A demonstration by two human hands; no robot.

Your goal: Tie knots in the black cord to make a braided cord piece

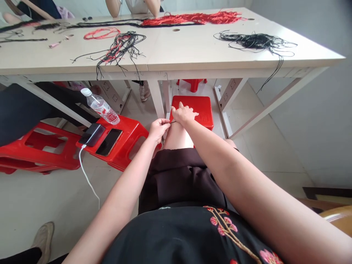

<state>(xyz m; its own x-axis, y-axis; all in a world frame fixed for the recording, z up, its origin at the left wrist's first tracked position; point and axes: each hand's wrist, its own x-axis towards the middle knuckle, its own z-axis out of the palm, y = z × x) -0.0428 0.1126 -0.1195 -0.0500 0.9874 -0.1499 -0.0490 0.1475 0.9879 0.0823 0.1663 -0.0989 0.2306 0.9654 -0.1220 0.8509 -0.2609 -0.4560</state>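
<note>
A short stretch of thin black cord [172, 122] runs across my bare leg near the knee. My left hand [158, 130] pinches its left end between thumb and fingertips. The cord's other end disappears beneath my right hand [183, 113], which lies palm down over the knee with its fingers spread. Whether the cord is fixed to anything under that palm is hidden. Just beyond my hands stands a red plastic stool [202, 110], lower than my knee.
Ahead, a pale table [176, 62] carries black cords [255, 41], a black-and-red bundle [121, 47] and red cords [192, 18]. On my left, another red stool [126, 135] holds a water bottle [103, 108], a phone [109, 142] and a dark charger [92, 134]. Other people sit nearby.
</note>
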